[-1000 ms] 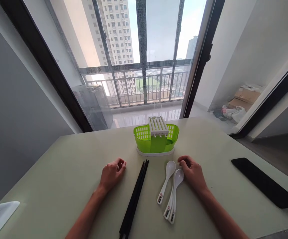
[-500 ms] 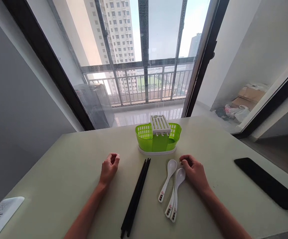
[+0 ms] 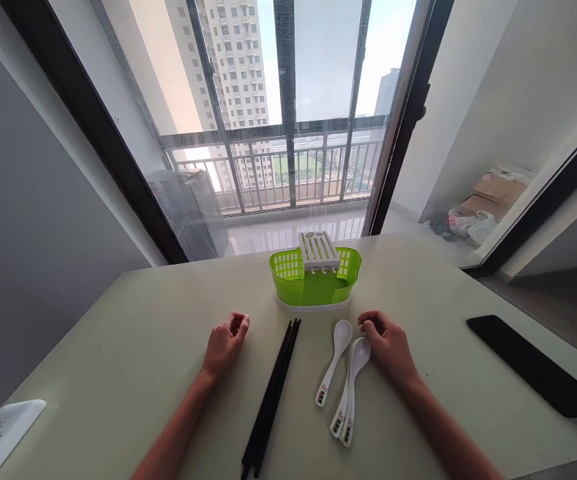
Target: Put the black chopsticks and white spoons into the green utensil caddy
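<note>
Lone white spoon (image 3: 335, 363) and, just right of it, overlapping spoons (image 3: 360, 353) lie flat toward the near side of the worktop (image 3: 133, 333), well in from its left and right edges. Black chopsticks (image 3: 271, 400) in a bundle to their left, a strip of bare surface between. Wide room from there to the left edge.

Long axes: all run near to far, far ends leaning right. Spoon bowls point toward the far edge, printed handles toward the near side.

Right hand (image 3: 391, 347) rests just beside the overlapping bowls; contact hard to judge from here. Its grip is half open, fingers loosely curled, holding nothing visible. Left hand (image 3: 224, 343) left of the chopsticks, apart from them; grip likewise loosely curled, nothing seen in it.

Green basket (image 3: 318, 290) with white slotted rack (image 3: 320, 252) beyond, close to far edge. Black oblong (image 3: 533, 363) slants along right edge; white printed item (image 3: 11, 433) at left edge.
</note>
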Available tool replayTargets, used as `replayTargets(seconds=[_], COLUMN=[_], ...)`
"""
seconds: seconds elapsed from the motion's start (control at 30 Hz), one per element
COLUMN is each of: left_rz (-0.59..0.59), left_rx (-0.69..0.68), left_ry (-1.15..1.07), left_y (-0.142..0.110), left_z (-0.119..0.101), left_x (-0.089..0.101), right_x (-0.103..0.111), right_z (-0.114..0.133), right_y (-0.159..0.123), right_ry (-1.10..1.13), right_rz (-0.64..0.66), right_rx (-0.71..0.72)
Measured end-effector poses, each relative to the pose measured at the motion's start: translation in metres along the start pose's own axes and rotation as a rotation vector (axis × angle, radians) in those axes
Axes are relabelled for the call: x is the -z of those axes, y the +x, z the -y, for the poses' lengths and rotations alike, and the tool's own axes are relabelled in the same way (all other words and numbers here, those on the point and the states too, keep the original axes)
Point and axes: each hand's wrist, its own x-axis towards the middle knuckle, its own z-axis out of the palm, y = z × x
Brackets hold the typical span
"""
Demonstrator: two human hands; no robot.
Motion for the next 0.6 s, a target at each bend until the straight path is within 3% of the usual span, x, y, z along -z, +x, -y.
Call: replayTargets(seconds=[0.33,0.6], left_rz=[0.067,0.265], left_rx=[-0.036,-0.266], left_ry=[0.066,0.198], left_y=[-0.003,-0.015], left_z=[-0.003,-0.016], left_x=[-0.001,0.000], right_x=[0.000,-0.001], right_z=[-0.003,-0.004], right_y=[0.000,0.000], right_ry=[-0.003,0.010], right_rz=[0.004,0.007], right_rx=[-0.005,0.010])
